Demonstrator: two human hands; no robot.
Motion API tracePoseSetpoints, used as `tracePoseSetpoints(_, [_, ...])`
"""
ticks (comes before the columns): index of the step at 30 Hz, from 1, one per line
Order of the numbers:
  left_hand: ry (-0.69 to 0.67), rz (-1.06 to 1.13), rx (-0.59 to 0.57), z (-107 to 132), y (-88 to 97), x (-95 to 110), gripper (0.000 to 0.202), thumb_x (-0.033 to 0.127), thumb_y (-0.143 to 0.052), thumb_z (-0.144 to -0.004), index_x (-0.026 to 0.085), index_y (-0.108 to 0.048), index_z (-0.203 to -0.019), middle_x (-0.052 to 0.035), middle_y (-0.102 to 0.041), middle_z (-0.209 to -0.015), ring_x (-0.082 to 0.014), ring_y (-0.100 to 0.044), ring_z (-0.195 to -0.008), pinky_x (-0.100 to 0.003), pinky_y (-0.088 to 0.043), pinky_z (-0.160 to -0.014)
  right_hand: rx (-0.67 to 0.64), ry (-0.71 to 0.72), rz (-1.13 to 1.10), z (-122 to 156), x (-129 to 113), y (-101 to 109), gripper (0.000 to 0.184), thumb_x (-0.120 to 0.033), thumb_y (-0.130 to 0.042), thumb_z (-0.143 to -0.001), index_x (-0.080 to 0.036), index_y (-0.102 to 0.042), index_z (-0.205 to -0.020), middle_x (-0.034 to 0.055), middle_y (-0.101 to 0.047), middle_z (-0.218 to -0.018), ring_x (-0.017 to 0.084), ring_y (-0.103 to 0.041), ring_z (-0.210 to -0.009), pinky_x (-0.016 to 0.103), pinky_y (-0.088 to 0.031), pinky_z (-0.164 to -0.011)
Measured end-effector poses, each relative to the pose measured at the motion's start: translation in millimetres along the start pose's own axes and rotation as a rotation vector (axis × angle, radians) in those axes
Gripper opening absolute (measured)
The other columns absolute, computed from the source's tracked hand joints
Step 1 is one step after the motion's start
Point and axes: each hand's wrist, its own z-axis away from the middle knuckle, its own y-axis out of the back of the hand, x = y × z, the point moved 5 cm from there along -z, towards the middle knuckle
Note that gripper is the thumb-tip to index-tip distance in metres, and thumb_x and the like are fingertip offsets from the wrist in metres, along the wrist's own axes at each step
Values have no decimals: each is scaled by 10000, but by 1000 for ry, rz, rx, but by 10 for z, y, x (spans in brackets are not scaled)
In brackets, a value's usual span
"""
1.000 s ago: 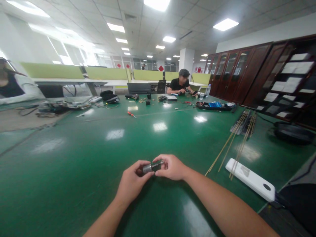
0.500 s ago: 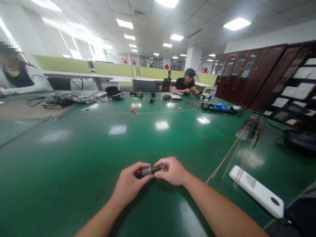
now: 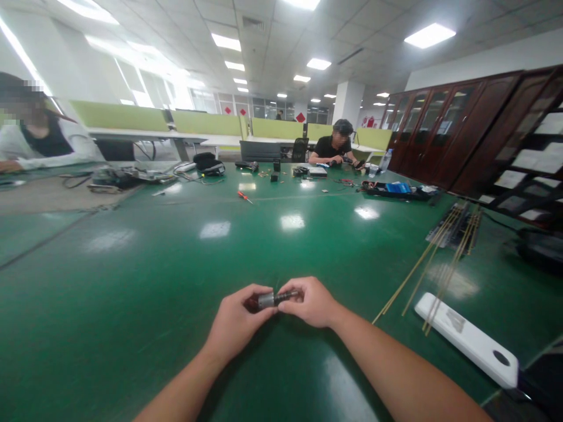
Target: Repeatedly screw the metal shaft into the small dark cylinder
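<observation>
Over the near side of the table [image 3: 176, 264], a metal part [image 3: 266, 300] sits btwn the two hands — long axis running approx left to right, right end a bit up or far, can't tell which. Left hand [image 3: 237, 319] grips the wide grey end, right hand [image 3: 314, 302] pinches the thin dark end w/ fingertips — neither hand clearly nearer.
</observation>
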Motion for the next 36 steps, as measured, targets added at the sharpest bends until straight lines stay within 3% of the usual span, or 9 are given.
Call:
tracePoseSetpoints(16, [-7,13,29,0,-1,-27,271,313,-750,-693,215,-715,-943,-2,-736,-860,-194,-678,-773,-294,-521,-734,9,1,-11,11,-14,-25,231,-266,-738,-698,-151,-692,-893,-45,-522,-576,75,-408,-481,187,-311,-458])
tracePoseSetpoints(24, [-72,-33,57,18,6,33,291,321,-736,-711,232,-720,-988,-19,-742,-969,-217,-689,-886,-334,-533,-840,48,24,-102,7,-67,-12,160,-257,-701,-735,-141,-703,-844,39,-691,-767,157,-633,-680,264,-492,-662])
tracePoseSetpoints(36, [-131,-60,143,45,51,132,306,353,-708,-744,223,-709,-1021,-50,-727,-1037,-230,-676,-945,-364,-537,-899,91,41,-111,-4,-42,44,183,-287,-705,-744,-142,-708,-855,42,-706,-790,161,-634,-694,261,-488,-652])
